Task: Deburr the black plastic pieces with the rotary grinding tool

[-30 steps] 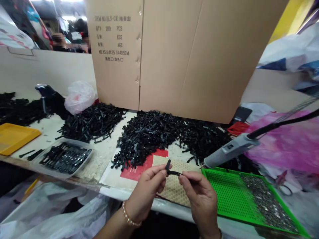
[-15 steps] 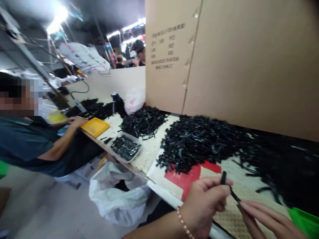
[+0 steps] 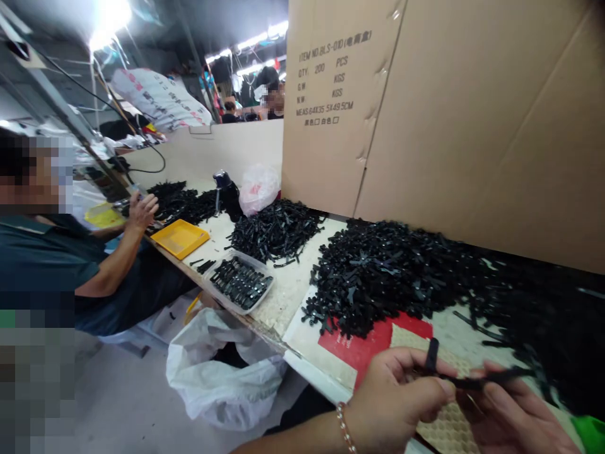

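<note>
My left hand (image 3: 399, 397) pinches a small black plastic piece (image 3: 431, 356) between thumb and fingers at the lower middle. My right hand (image 3: 515, 416) grips a thin black strip (image 3: 491, 378) that meets that piece. Both hands hover over a tan textured mat (image 3: 442, 429) lying on a red card (image 3: 363, 343). Just behind them a big heap of black plastic parts (image 3: 401, 271) covers the table.
A tall cardboard box (image 3: 425, 107) stands behind the heap. To the left are a second black pile (image 3: 276, 230), a clear tray of black parts (image 3: 241, 284), a yellow tray (image 3: 179, 238) and a white bag (image 3: 222, 378) below the table edge. A seated co-worker (image 3: 61, 265) reaches onto the table.
The view has swung left from the green tray, bringing the co-worker in. My hands still hold the black parts; the strip now lies more level. The co-worker's hand has lifted off the yellow tray.
</note>
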Action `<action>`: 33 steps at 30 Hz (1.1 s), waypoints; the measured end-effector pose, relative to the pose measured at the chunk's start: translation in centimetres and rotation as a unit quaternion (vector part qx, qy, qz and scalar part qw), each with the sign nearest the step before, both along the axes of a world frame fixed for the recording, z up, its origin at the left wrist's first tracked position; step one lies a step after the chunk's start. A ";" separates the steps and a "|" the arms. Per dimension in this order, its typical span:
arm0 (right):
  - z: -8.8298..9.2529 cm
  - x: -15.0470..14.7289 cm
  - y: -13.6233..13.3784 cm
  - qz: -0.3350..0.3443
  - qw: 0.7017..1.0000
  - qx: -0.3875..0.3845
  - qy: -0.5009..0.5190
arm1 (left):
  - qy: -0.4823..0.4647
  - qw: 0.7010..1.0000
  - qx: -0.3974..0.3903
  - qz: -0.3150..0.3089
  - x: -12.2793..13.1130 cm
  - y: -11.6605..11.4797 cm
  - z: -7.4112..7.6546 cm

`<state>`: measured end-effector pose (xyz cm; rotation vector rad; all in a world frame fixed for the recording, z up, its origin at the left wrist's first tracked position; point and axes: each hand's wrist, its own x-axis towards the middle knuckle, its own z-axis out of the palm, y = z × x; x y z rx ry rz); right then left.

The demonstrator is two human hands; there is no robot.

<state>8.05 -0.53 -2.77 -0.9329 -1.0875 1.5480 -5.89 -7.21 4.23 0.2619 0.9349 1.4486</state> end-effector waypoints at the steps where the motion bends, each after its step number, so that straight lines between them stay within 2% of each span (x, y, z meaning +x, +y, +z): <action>1: 0.7 -0.5 -0.1 0.007 1.000 -0.011 0.015 | 0.006 1.000 0.002 -0.002 0.0 -0.1 -0.2; 4: 2.5 -1.9 -0.7 0.011 0.999 -0.023 0.043 | 0.028 1.000 0.012 -0.004 -0.2 -0.6 -0.9; 7: 3.6 -2.9 -1.4 0.006 0.997 -0.042 0.067 | 0.031 0.999 -0.006 0.007 -0.9 -0.6 -1.5; 11: 4.2 -3.0 -1.6 -0.006 0.993 -0.064 0.096 | -0.001 0.999 -0.024 0.028 -1.8 -0.1 -1.5; 17: 4.2 -2.1 -2.0 0.008 0.990 -0.083 0.111 | 0.032 0.999 -0.038 0.003 -1.5 0.1 -1.1; 20: 3.7 -1.5 -2.3 0.029 0.995 -0.047 0.087 | 0.071 0.997 -0.025 -0.002 -1.2 0.0 -1.5; 23: 3.4 -0.8 -2.7 0.029 0.995 0.095 -0.031 | 0.118 0.993 -0.008 -0.012 -0.9 0.0 -2.0; 25: 3.5 -0.4 -2.8 -0.003 0.962 0.231 -0.148 | 0.137 0.990 -0.006 -0.017 -0.6 -0.1 -2.1; 28: 3.5 0.2 -2.9 -0.048 0.881 0.390 -0.263 | 0.156 0.987 -0.009 -0.035 -0.1 -0.2 -2.0; 31: 3.2 0.7 -3.0 -0.048 0.813 0.487 -0.315 | 0.168 0.984 0.003 -0.063 0.2 -0.4 -1.9; 33: 2.8 0.9 -3.0 -0.047 0.783 0.520 -0.339 | 0.158 0.985 0.004 -0.067 0.4 -0.4 -2.0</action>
